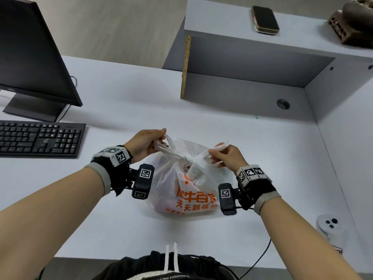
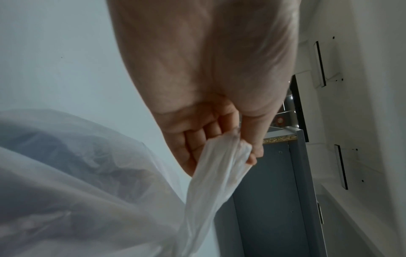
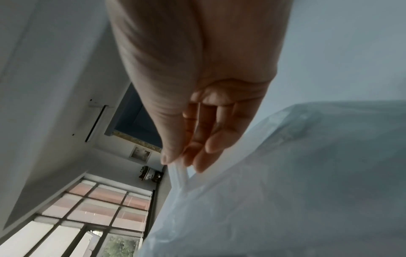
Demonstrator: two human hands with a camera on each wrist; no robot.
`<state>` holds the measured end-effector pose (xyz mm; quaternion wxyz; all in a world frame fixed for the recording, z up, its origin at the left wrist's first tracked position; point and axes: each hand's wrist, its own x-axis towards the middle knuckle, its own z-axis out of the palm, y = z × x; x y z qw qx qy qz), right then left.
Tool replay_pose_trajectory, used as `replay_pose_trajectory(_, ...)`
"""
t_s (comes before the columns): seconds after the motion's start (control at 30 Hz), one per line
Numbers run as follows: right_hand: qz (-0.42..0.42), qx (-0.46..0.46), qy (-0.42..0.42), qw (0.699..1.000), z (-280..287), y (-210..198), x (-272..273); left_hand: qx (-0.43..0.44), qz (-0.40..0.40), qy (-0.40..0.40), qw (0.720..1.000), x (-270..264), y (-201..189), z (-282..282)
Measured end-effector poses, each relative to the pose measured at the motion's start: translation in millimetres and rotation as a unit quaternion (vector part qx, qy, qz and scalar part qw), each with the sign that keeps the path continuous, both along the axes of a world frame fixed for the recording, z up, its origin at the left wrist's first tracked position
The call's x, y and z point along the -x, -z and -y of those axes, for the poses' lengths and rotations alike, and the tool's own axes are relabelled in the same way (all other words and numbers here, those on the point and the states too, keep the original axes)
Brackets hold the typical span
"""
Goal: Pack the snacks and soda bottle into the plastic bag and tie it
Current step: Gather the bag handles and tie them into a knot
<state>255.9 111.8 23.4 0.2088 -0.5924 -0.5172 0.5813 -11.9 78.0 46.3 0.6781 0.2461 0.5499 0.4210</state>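
A white plastic bag (image 1: 187,190) with orange print stands full on the desk in front of me. Its two handles are crossed and drawn into a knot (image 1: 186,158) at the top. My left hand (image 1: 147,144) pinches the left handle (image 2: 219,165) and pulls it out to the left. My right hand (image 1: 224,156) pinches the right handle (image 3: 178,175) and pulls it to the right. The snacks and bottle are hidden inside the bag; only dim dark shapes show through the plastic (image 2: 77,156).
A black keyboard (image 1: 40,138) and monitor (image 1: 32,55) stand at the left. A grey shelf unit (image 1: 252,63) rises behind the bag, with a phone (image 1: 264,19) on top. A white controller (image 1: 330,225) lies near the desk's right front edge.
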Motion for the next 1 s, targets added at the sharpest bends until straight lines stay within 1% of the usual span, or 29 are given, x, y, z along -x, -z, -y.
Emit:
replay_pose_trajectory(0.13, -0.024, -0.007, 0.044, 0.999, -1.7, 4.5, 5.5, 0.005, 0.0, 0.002, 1.0, 2.5, 2.3, 2.9)
replay_pose_trajectory(0.2, -0.053, 0.007, 0.089, 0.995, -2.1, 5.6, 9.6, 0.007, 0.0, 0.004, 1.0, 1.8, 3.1, 4.0)
replay_pose_trajectory(0.27, -0.125, 0.056, 0.159, 0.978, -3.0, 4.0, 11.4, 0.007, -0.009, 0.019, 1.0, 1.1, 2.6, 4.9)
replay_pose_trajectory(0.3, -0.175, 0.085, 0.193, 0.962, -4.1, 2.4, 10.8, 0.01, -0.023, 0.03, 0.999, 1.2, 2.4, 5.3)
replay_pose_trajectory(0.37, -0.25, 0.132, 0.219, 0.934, -8.3, 0.5, 6.4, 0.017, -0.054, 0.047, 0.997, 2.1, 3.1, 5.0)
replay_pose_trajectory(0.4, -0.257, 0.146, 0.213, 0.931, -10.5, -0.1, 3.1, 0.022, -0.069, 0.053, 0.996, 2.8, 3.6, 4.7)
replay_pose_trajectory(0.47, -0.223, 0.158, 0.207, 0.939, -14.0, 1.7, -7.4, 0.033, -0.091, 0.061, 0.993, 3.6, 5.3, 3.9)
replay_pose_trajectory(0.53, -0.159, 0.159, 0.228, 0.947, -15.6, 4.8, -19.2, 0.052, -0.111, 0.06, 0.991, 5.1, 8.6, 2.5)
replay_pose_trajectory(0.6, -0.109, 0.17, 0.255, 0.946, -13.0, 8.0, -29.3, 0.074, -0.132, 0.055, 0.987, 8.4, 13.2, 3.8)
replay_pose_trajectory(0.73, -0.078, 0.208, 0.285, 0.933, -3.8, 21.1, -43.7, 0.113, -0.176, 0.054, 0.976, 19.1, 29.1, 14.2)
replay_pose_trajectory(0.83, -0.058, 0.206, 0.303, 0.929, 1.9, 30.9, -44.8, 0.141, -0.224, 0.042, 0.963, 20.7, 41.2, 23.8)
replay_pose_trajectory(0.87, -0.052, 0.2, 0.314, 0.927, 2.4, 32.5, -42.7, 0.143, -0.251, 0.038, 0.957, 19.1, 44.7, 25.5)
replay_pose_trajectory(0.93, -0.036, 0.182, 0.341, 0.922, 2.5, 36.6, -38.1, 0.119, -0.317, 0.033, 0.94, 15.0, 54.0, 26.1)
replay_pose_trajectory(0.97, -0.022, 0.163, 0.347, 0.923, 2.8, 38.3, -35.2, 0.099, -0.341, 0.029, 0.934, 12.3, 58.2, 25.8)
replay_pose_trajectory(1.0, 0.017, 0.142, 0.331, 0.933, 3.5, 40.1, -33.9, 0.077, -0.36, 0.032, 0.929, 9.3, 60.0, 25.9)
